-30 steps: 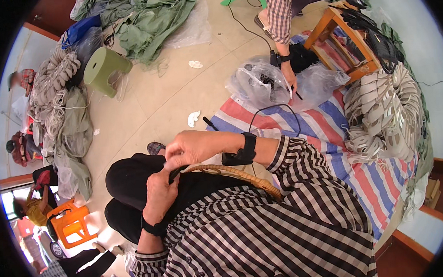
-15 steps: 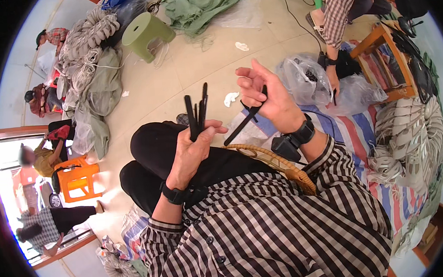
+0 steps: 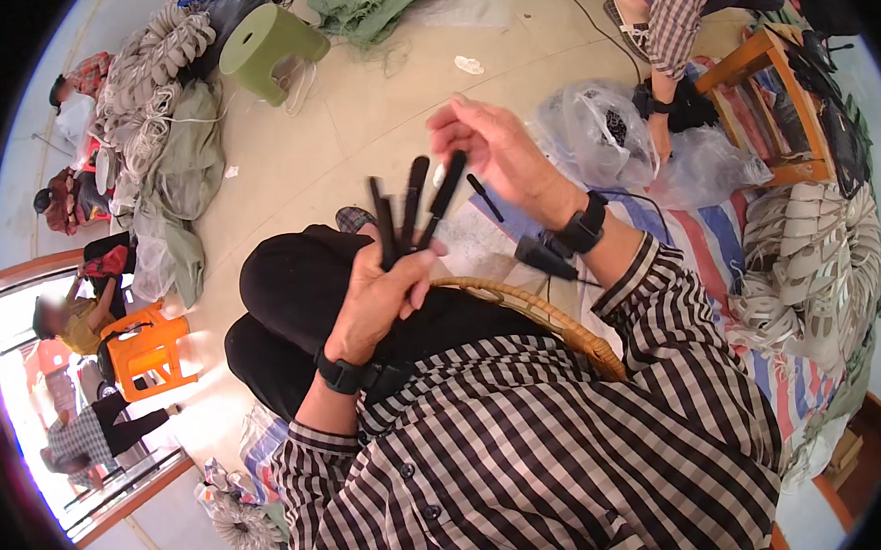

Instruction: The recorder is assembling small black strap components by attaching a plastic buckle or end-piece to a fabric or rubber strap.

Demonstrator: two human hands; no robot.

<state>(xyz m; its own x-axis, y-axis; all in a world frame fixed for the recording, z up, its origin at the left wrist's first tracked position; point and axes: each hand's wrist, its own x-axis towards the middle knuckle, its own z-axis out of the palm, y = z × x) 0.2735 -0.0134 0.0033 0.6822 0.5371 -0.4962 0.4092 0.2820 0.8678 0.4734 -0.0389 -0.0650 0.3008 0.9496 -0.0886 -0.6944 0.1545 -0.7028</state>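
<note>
Bundle of slim black strips (image 3: 414, 199): gripped, fanned upward, in curled fingers of left hand (image 3: 374, 298). Right hand (image 3: 504, 157): raised beside tips, fingers loosely parted, seemingly empty. Short black rod (image 3: 485, 199): laid by left edge of red-white-blue striped sheet (image 3: 691, 240).

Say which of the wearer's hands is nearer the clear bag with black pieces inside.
Right. The right hand is just left of the clear bag in the picture; the left hand, holding black strips, is farther left and lower.
</note>
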